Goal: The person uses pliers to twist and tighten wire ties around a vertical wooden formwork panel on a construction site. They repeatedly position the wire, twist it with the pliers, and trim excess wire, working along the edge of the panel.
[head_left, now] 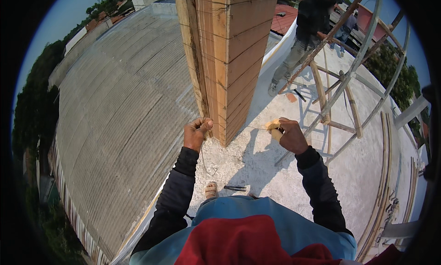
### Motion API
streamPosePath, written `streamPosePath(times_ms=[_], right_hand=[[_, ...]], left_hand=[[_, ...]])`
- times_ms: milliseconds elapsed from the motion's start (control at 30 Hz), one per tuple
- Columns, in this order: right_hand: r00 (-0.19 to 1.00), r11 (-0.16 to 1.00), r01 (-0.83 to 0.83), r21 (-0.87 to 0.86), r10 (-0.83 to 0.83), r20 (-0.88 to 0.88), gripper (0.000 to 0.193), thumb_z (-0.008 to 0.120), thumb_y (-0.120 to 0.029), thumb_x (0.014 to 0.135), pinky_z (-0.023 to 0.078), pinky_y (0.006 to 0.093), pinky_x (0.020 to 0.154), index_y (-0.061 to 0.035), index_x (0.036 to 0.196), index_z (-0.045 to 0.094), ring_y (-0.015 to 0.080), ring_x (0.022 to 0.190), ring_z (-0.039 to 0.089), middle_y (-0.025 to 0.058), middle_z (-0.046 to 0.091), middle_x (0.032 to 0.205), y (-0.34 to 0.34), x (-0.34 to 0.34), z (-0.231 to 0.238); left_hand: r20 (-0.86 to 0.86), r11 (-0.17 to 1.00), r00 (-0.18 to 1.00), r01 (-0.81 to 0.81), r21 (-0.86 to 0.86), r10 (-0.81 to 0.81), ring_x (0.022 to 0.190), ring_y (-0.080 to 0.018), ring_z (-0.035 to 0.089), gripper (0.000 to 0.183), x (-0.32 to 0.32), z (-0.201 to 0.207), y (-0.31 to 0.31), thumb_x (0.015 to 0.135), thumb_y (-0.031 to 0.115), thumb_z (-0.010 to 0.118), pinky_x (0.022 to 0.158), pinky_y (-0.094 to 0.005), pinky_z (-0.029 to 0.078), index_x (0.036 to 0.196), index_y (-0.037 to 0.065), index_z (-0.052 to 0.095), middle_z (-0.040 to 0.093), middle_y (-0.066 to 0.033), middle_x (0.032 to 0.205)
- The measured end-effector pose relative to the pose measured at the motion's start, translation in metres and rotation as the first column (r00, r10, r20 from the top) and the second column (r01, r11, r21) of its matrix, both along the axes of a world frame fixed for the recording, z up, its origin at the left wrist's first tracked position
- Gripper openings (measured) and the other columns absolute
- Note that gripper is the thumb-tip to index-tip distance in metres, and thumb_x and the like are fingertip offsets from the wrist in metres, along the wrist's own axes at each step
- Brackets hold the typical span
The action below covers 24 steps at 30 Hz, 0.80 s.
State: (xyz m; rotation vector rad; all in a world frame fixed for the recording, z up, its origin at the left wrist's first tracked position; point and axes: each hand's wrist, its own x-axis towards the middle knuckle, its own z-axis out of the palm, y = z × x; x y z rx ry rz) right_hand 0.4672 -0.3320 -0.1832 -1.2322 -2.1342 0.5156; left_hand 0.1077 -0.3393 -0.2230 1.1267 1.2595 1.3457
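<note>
A tall wooden column form (239, 58), bound with several rounds of thin dark wire, stands upright in front of me. My left hand (197, 132) is at its lower left edge, thumb and fingers pinched on thin wire. A loose bent end of wire (210, 169) hangs below that hand. To the right of the form, my right hand (292, 135) is closed around a pale yellowish piece (273, 124), which looks like wood. A thin wire (254, 127) stretches from the form to this hand. Dark-handled pliers (235, 188) lie near my sandalled foot (211, 190).
A corrugated roof (119, 90) spreads along the left, beyond the slab's edge. At the right stands a metal scaffold frame (353, 72) with wooden braces. Behind it is another person (308, 31) in dark clothes. Long strips (385, 164) lie on the pale slab at right.
</note>
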Motion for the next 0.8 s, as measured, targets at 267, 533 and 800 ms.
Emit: streamPosePath(times_ms=[267,533,800], right_hand=[[0.792,0.965,0.155,-0.214,-0.25,-0.557,0.025,0.065,-0.004,0.096,0.045,0.0257,0.058,0.001,0.12,0.073,0.0114,0.065,0.058,0.0045,0.069,0.086,0.004,-0.022,0.057],[0.566,0.768,-0.331,-0.548,-0.303,-0.767,0.026,0.068,-0.011,0.097,0.056,0.0255,0.066,0.0029,0.12,0.067,0.0127,0.074,0.065,0.0064,0.067,0.091,-0.013,-0.077,0.043],[0.879,0.822,-0.204,-0.532,-0.085,-0.469,0.023,0.074,-0.012,0.095,0.053,0.023,0.069,0.002,0.114,0.073,0.0093,0.076,0.064,0.0045,0.07,0.092,-0.014,-0.052,0.025]], left_hand=[[0.012,0.99,0.995,0.102,0.1,-0.104,0.068,-0.0067,0.05,0.047,0.027,0.048,0.004,0.103,0.03,0.071,0.06,-0.0239,0.038,0.141,0.003,0.066,0.067,0.0012,0.089],[0.232,0.974,0.946,0.209,0.09,-0.225,0.074,-0.007,0.059,0.021,0.09,0.069,0.0,0.099,0.017,0.074,0.066,-0.0238,0.048,0.102,-0.004,0.075,0.069,-0.0021,0.087],[0.234,0.967,0.943,0.252,-0.044,-0.236,0.058,-0.0046,0.051,0.029,0.08,0.056,0.005,0.097,0.035,0.077,0.051,-0.0227,0.037,0.092,0.006,0.075,0.067,0.0023,0.075]])
